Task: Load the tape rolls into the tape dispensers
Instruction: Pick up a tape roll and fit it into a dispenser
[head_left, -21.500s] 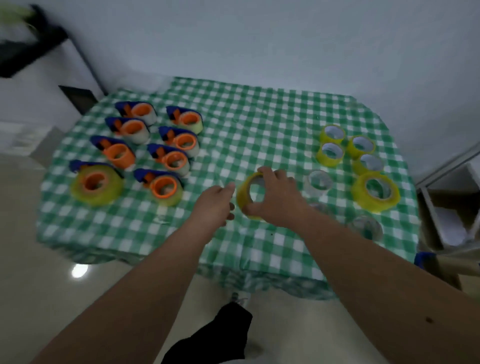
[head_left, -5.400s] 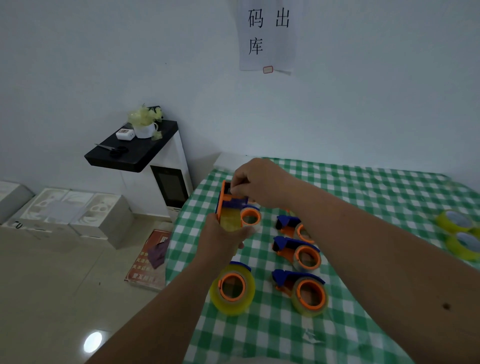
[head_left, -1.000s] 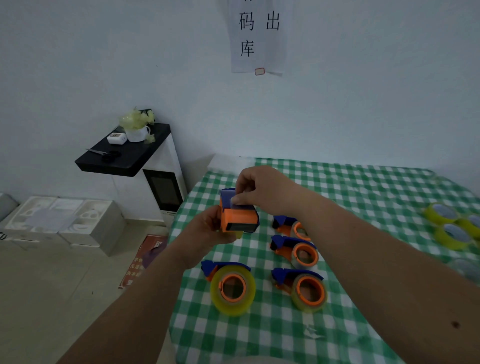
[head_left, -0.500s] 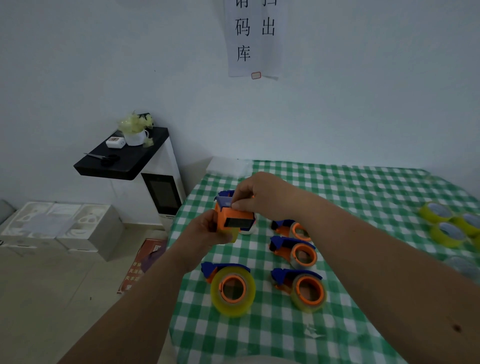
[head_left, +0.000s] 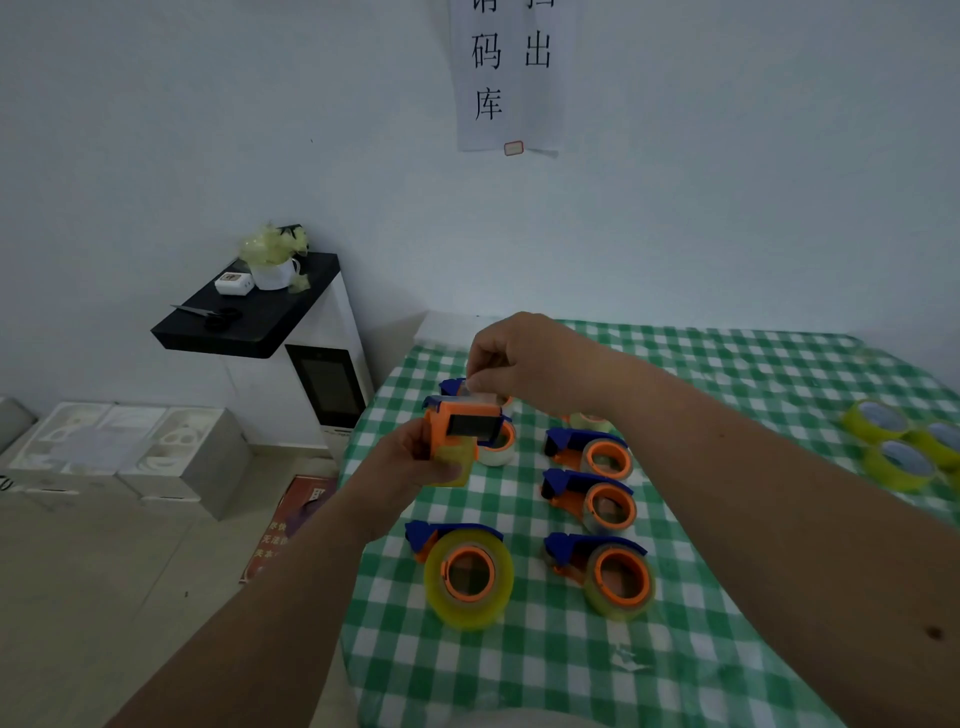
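Note:
My left hand (head_left: 410, 467) holds an orange and blue tape dispenser (head_left: 462, 423) with a yellow tape roll (head_left: 454, 460) in it, raised above the table's left edge. My right hand (head_left: 524, 358) pinches the clear tape end (head_left: 480, 396) at the top of that dispenser. Several more orange and blue dispensers with rolls on them lie on the green checked tablecloth (head_left: 727, 379), among them a thick yellow one (head_left: 467, 571) and a paler one (head_left: 618, 579). Loose yellow tape rolls (head_left: 898, 457) lie at the far right.
A white cabinet with a black top (head_left: 249, 322) stands left of the table, with scissors, a cup and a small box on it. Grey boxes (head_left: 130, 452) lie on the floor. A paper sign (head_left: 506, 73) hangs on the wall.
The tape end has lifted a little off the top of the dispenser as my right hand rose. My left hand has kept the dispenser almost still.

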